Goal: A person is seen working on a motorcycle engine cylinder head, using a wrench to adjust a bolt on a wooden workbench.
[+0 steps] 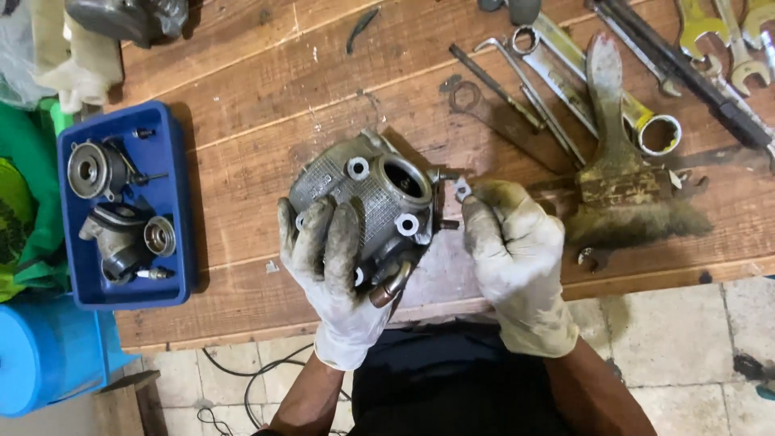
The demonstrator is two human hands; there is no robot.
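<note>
My left hand [329, 257], in a dirty white glove, grips a grey metal engine cover [373, 192] with a round opening and several bolt holes, holding it just above the wooden bench [242, 161]. My right hand [512, 242], also gloved, pinches a small metal piece [462, 189] against the cover's right edge, next to a short stud that sticks out there.
A blue tray [173, 202] with engine parts lies at the left. A worn paintbrush [617, 173] sits right of my hands. Several wrenches [565, 73] spread across the back right. A blue container [48, 351] stands at the lower left; tiled floor lies below the bench edge.
</note>
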